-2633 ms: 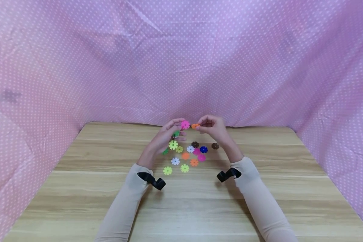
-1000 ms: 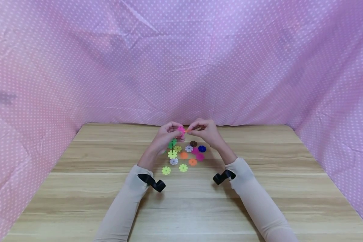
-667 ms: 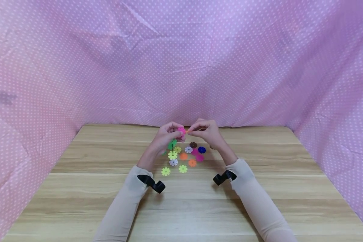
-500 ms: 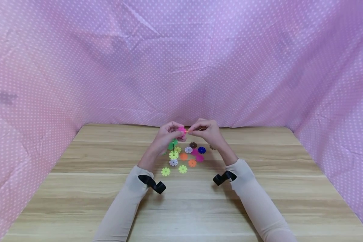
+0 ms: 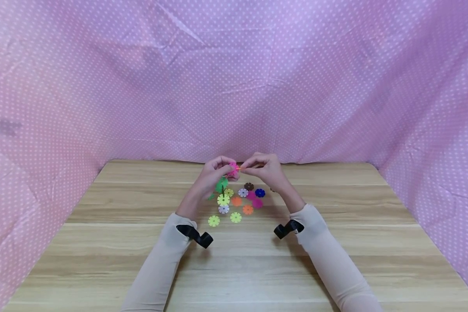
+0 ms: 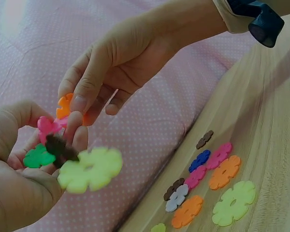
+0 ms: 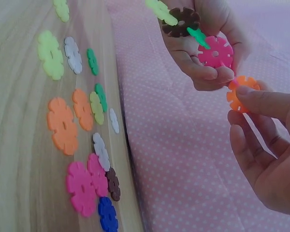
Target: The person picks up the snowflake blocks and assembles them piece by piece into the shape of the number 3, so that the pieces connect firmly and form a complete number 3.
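Note:
My left hand (image 5: pixel 212 178) holds a chain of slotted snowflake discs. In the right wrist view it runs from a yellow-green disc (image 7: pixel 162 10) through a brown disc (image 7: pixel 174 29) and a green disc (image 7: pixel 198 37) to a pink disc (image 7: pixel 215 48). Between thumb and fingers, my right hand (image 5: pixel 268 172) pinches an orange disc (image 7: pixel 242 96). The orange disc meets the pink one edge to edge, at an angle. How deep their slots sit is hidden by fingertips. Both hands are raised above the table's far part.
Loose discs lie below the hands on the wooden table (image 5: pixel 242 268): orange (image 5: pixel 248 209), white (image 5: pixel 224 209), blue (image 5: pixel 260 193), yellow-green (image 5: pixel 213 221) and several others. A pink dotted cloth (image 5: pixel 234 86) hangs behind and along the sides.
The hands have come closer together, and the right hand has brought the orange disc from a gap away up against the pink disc. Over the last second they stay nearly still.

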### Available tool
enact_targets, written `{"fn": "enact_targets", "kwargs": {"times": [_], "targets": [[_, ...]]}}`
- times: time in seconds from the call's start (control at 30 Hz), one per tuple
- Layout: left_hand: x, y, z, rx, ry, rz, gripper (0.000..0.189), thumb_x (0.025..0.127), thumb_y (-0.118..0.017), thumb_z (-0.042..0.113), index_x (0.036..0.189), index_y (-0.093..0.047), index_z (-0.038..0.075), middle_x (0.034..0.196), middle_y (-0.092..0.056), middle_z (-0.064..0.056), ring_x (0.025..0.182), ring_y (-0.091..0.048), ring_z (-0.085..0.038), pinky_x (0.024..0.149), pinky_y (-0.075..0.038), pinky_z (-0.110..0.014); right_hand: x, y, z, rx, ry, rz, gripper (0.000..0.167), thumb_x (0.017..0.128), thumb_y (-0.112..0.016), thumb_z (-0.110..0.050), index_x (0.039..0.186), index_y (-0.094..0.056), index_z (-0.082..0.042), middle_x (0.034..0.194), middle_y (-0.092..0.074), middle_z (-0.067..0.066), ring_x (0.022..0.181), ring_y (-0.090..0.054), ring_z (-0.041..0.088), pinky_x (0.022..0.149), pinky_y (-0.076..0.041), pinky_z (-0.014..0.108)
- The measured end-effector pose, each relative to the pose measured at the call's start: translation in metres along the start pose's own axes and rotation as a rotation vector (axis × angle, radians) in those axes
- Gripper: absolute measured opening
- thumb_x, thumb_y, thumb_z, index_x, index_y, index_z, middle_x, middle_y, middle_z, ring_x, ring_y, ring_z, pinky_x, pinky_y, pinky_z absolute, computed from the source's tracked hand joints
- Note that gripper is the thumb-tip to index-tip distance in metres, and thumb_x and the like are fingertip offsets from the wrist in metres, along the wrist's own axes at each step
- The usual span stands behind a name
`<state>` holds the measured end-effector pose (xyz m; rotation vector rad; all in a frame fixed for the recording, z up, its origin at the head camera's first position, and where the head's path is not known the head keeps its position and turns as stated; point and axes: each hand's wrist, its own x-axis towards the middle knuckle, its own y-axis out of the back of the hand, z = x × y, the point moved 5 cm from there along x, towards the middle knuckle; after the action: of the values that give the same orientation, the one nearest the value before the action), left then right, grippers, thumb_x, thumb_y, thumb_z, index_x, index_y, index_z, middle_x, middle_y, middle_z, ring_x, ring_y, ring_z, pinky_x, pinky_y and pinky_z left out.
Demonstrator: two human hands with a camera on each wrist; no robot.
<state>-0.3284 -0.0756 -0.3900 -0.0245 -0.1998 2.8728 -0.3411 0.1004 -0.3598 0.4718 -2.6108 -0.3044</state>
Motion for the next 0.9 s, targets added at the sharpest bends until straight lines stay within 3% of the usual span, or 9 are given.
{"fn": "enact_targets", "kwargs": {"times": [0.2,0.33,0.63,0.9], "targets": [[-0.001,-0.002,0.002,-0.016,-0.012,-0.008,0.019,0.101,-0.057,0.003,0.119,-0.06,-0.004,0.093,-0.068,-0.004,0.082,-0.071,-0.013,0.085,-0.063,-0.028,-0.001,0.003,0.001,0.019,-0.015,0.004,0.008,0.084,-0.08,0.002,0.091,-0.078,0.003,0.087,-0.072,0.011,0.075,-0.068,0.011,0.067,-0.06,0.021],[-0.001,-0.003,0.003,-0.017,-0.027,-0.004,0.022,0.1,-0.058,0.001,0.12,-0.06,-0.006,0.095,-0.069,-0.003,0.084,-0.071,-0.013,0.093,-0.062,-0.034,-0.001,0.002,0.003,0.031,-0.005,0.013,0.007,0.083,-0.08,0.004,0.089,-0.078,0.003,0.082,-0.072,0.004,0.071,-0.066,0.011,0.063,-0.057,0.019],[0.002,0.003,0.002,-0.025,-0.023,0.005,0.03,0.1,-0.058,0.0,0.126,-0.056,-0.013,0.096,-0.068,-0.003,0.083,-0.072,-0.013,0.085,-0.063,-0.027,0.001,-0.002,0.003,-0.034,-0.09,-0.048,0.014,0.086,-0.081,-0.005,0.097,-0.076,0.003,0.095,-0.075,0.015,0.084,-0.07,0.018,0.077,-0.061,0.025],[0.003,0.014,-0.003,-0.026,0.045,0.077,0.032,0.102,-0.058,0.008,0.13,-0.056,-0.007,0.101,-0.066,-0.002,0.089,-0.07,-0.013,0.102,-0.058,-0.043,0.0,0.015,0.004,-0.041,-0.163,-0.11,0.029,0.087,-0.079,-0.003,0.111,-0.07,0.008,0.111,-0.07,0.027,0.091,-0.07,0.019,0.082,-0.062,0.024]]}}
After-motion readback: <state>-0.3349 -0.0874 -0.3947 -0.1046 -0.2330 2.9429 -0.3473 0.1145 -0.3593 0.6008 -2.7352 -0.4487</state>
